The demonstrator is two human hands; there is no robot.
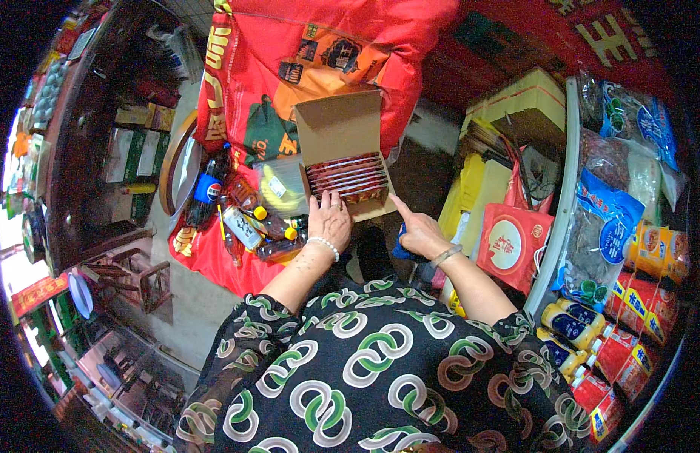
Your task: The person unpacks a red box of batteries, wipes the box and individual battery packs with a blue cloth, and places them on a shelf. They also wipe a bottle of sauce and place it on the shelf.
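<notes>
An open cardboard box (339, 124) stands in front of me with its lid raised at the back. Inside it, several thin dark-red packets (346, 177) stand on edge in a row. My left hand (329, 224) rests at the near left corner of the box, fingers apart over the edge and the front packets. By the near right corner is my right hand (423, 232), its index finger stretched out against the box edge. Its lower fingers are partly hidden, and a blue thing (401, 243) I cannot make out shows beside them.
A large red bag (327, 38) bulges behind the box. Several drink bottles (208, 189) and a clear pack with yellow contents (282, 189) lie to the left. At right are a red gift bag (512, 238), a carton (520, 102) and a shelf edge (570, 151) with packaged goods.
</notes>
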